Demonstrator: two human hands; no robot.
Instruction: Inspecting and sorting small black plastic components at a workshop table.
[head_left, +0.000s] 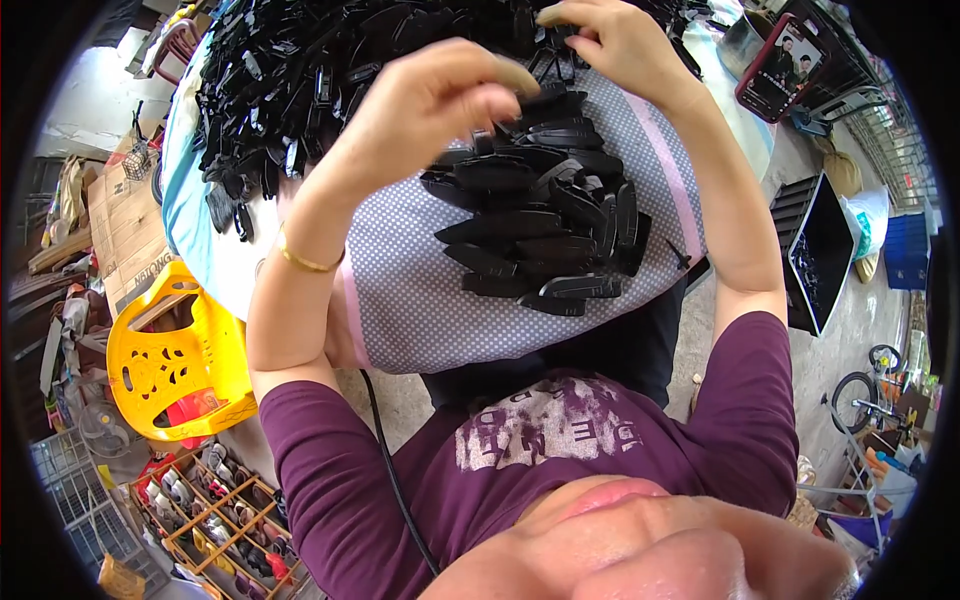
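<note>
Long, tapered black plastic pieces [510, 222] lie in overlapping rows on a grey, white-dotted cloth [420, 320] in front of me. Over the far left part of these rows is my left hand [435, 110], its fingers curled and smeared by motion; whether it grips a piece cannot be told. My right hand [625, 45] reaches to the near edge of a big heap of similar black pieces [300, 90]. Its thumb and forefinger are apart, with black pieces behind and between them; no firm grip shows.
A phone [785, 65] stands upright at the far right, lit. A black crate [820, 255] is on the floor to the right. To the left are a yellow plastic chair [180, 360] and cardboard [130, 230]. A black cable [385, 450] runs down beside my left arm.
</note>
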